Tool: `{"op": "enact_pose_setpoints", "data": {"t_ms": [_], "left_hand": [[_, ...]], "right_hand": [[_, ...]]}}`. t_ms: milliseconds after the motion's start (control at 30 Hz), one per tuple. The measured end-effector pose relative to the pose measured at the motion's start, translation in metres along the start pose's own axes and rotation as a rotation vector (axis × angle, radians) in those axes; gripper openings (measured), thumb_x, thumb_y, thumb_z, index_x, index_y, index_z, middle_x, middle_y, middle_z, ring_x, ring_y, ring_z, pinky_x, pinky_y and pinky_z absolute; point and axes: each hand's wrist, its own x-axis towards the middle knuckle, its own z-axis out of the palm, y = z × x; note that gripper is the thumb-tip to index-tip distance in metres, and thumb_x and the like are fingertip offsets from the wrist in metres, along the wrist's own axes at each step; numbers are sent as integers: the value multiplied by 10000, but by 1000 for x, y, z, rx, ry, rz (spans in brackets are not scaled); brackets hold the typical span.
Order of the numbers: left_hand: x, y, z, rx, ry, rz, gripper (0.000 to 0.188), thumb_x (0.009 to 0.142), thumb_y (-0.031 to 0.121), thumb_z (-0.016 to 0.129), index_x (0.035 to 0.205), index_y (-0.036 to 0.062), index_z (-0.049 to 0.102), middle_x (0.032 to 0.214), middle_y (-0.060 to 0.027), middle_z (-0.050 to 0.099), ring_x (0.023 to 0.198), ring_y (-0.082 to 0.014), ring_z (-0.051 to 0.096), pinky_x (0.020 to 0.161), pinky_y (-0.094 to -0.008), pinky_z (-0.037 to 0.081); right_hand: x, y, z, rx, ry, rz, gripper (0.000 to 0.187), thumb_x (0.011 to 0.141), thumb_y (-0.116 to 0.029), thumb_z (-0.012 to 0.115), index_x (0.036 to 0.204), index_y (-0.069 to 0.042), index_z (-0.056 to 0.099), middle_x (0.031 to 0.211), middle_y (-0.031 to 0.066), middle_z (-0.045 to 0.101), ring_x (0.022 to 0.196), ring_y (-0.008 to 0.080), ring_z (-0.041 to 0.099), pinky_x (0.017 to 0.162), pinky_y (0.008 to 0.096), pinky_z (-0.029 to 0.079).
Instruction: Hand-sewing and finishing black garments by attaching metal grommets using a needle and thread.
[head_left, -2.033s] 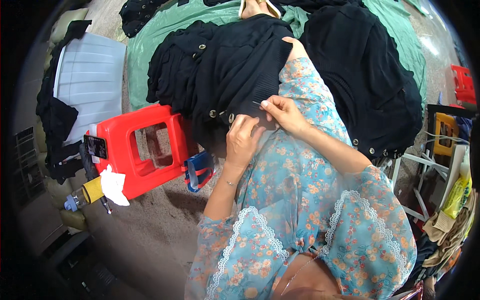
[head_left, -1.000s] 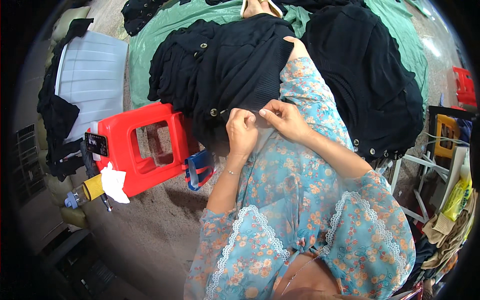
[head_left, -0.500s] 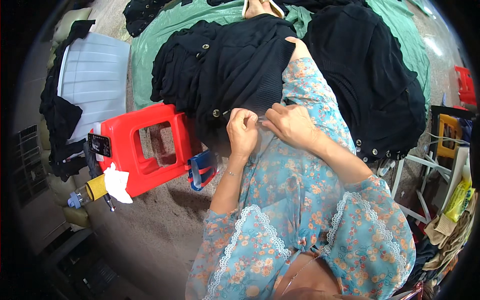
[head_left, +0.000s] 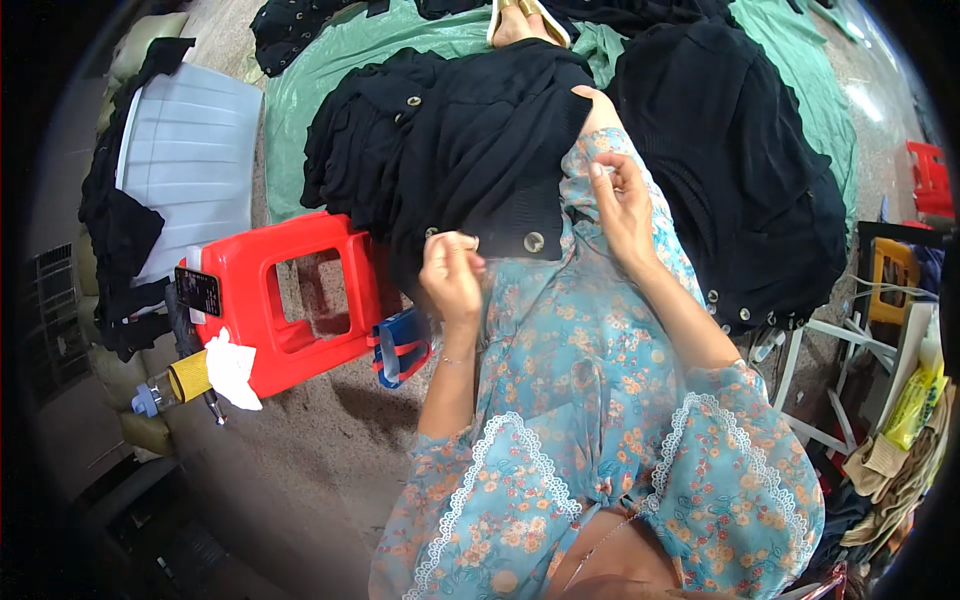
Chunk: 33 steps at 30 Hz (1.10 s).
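Observation:
A black knitted cardigan with a ribbed edge lies across my lap. One large button shows at its near corner, with smaller buttons farther left. At the cardigan's near edge, left of that button, my left hand is closed with thumb and fingers drawn together. Motion blurs its fingertips, so anything small between them cannot be made out. My right hand is raised over my flowered skirt, right of the cardigan, its thumb and loosely bent fingers apart. Nothing shows in it.
A red plastic stool stands at left, with a phone, white tissue and bottle along its left side. Beside it is a small blue bag. Another black garment lies at right on green sheeting.
My hands were together at the cardigan's edge and have parted. The left moved left and slightly nearer; the right moved up and right. The large button has come into view.

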Motion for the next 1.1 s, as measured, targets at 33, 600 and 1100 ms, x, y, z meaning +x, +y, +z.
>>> {"op": "enact_pose_setpoints", "data": {"t_ms": [33,600,1100], "left_hand": [[3,-5,-9,6,42,51,328,1060,241,456,873,25,617,707,-28,598,563,-74,570,497,-214,489],[12,-63,-56,465,158,211,107,918,113,648,918,7,640,860,-83,618,721,-171,618,675,-311,514],[64,-72,-27,909,-18,296,593,760,38,718,1314,101,516,1408,-194,406,1267,-411,440,1042,-463,395]], "right_hand": [[1,-2,2,-58,-28,-21,338,909,-335,696,1108,-74,616,731,66,638,637,167,611,599,328,481],[-14,-72,-130,-721,-156,-383,221,732,-44,699,950,-64,669,831,156,671,759,349,683,663,401,531],[20,-35,-23,-680,-476,-614,307,815,-218,725,1094,-110,659,994,90,648,825,312,679,680,412,552]]}}
